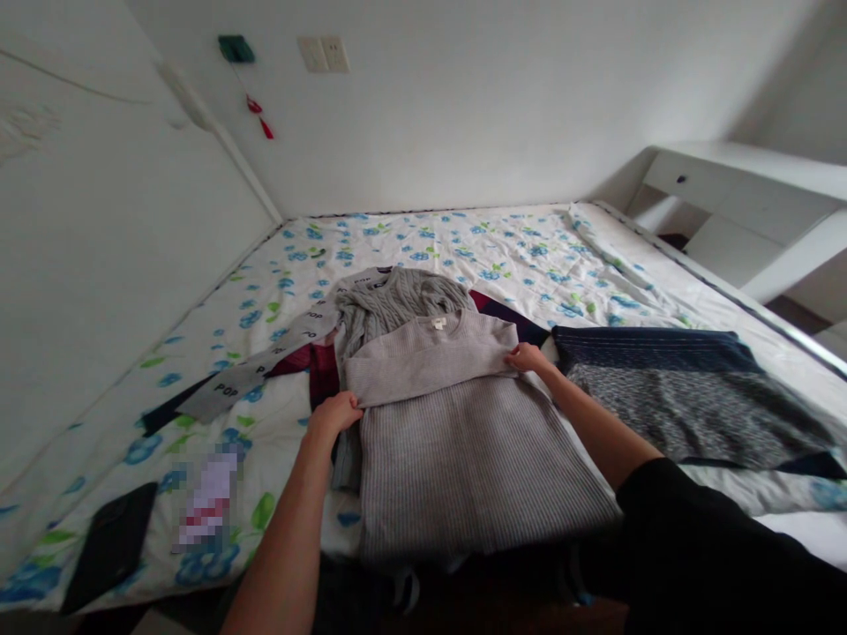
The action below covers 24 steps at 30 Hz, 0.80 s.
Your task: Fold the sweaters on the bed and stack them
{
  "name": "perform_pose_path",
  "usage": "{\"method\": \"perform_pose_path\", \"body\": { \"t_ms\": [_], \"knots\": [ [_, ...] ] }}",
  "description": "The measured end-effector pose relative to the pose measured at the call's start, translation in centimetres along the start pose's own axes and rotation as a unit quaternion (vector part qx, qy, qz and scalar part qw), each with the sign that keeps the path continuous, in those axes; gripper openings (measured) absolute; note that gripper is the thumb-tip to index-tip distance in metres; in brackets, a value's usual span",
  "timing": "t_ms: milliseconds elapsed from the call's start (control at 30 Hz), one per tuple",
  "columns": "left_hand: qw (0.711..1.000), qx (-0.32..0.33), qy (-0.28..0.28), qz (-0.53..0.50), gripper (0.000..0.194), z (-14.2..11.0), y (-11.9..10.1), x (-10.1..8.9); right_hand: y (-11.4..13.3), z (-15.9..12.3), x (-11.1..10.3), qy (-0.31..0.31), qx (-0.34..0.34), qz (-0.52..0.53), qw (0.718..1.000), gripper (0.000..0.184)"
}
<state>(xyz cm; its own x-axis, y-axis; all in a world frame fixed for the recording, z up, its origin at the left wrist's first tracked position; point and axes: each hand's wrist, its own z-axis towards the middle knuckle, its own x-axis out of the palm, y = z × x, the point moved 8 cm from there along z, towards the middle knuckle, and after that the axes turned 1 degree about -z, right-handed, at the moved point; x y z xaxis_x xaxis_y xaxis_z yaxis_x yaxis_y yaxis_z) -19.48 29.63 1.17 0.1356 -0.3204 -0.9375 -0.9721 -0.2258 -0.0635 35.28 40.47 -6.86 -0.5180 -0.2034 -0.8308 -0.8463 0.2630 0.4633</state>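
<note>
A grey ribbed sweater [463, 441] lies flat on the bed, its top part folded across as a band below the neckline. My left hand [335, 413] is closed on the left end of that folded band. My right hand [526, 358] pinches the band's right end. Behind the sweater lies a grey cable-knit sweater [390, 304], partly covered.
The bed has a white sheet with blue flowers [503, 251]. A dark blue and speckled garment [688, 388] lies to the right. A grey "POP" printed strip [265, 362], dark red clothing [318, 366] and a black flat object [109, 547] lie left. A white desk [747, 212] stands at right.
</note>
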Motion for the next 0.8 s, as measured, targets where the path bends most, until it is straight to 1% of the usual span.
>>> {"method": "perform_pose_path", "body": {
  "t_ms": [100,167,200,333,433,500,567,633,700,800],
  "knots": [
    [1.000,0.000,-0.002,0.003,0.009,-0.2,-0.2,-0.2,-0.2,-0.8,0.9,0.016,-0.006,0.047,0.999,0.012],
    [1.000,0.005,-0.011,0.004,0.009,-0.4,-0.3,-0.5,-0.1,-0.9,0.8,0.025,-0.009,0.067,0.997,0.011],
    [1.000,0.008,-0.017,0.005,0.009,-0.5,-0.4,-0.7,-0.1,-0.9,0.5,0.016,-0.010,0.074,0.997,0.012],
    [0.999,0.010,-0.037,-0.004,0.010,-0.6,-0.7,-1.2,-0.6,-0.8,-1.3,-0.062,0.018,0.096,0.993,0.024],
    [0.999,0.019,-0.024,-0.017,0.011,-0.3,-0.9,-0.7,-1.5,-1.4,-0.7,-0.061,0.040,0.072,0.995,0.025],
    [0.998,0.021,-0.004,-0.056,0.018,0.0,-0.7,-0.1,-2.3,-2.1,0.1,-0.049,0.051,0.063,0.996,0.027],
    [0.990,0.000,0.010,-0.141,0.027,0.3,0.1,0.4,-3.7,-2.8,0.6,-0.058,0.068,0.074,0.993,0.036],
    [0.966,-0.044,0.021,-0.255,0.036,0.5,1.3,0.8,-5.2,-3.6,0.9,-0.069,0.083,0.096,0.990,0.045],
    [0.926,-0.080,0.022,-0.369,0.041,0.5,2.1,1.1,-6.2,-3.9,1.4,-0.058,0.079,0.129,0.987,0.045],
    [0.862,-0.081,0.028,-0.500,0.040,0.6,1.9,1.2,-6.8,-3.8,2.0,-0.024,0.062,0.187,0.980,0.043]
  ]
}}
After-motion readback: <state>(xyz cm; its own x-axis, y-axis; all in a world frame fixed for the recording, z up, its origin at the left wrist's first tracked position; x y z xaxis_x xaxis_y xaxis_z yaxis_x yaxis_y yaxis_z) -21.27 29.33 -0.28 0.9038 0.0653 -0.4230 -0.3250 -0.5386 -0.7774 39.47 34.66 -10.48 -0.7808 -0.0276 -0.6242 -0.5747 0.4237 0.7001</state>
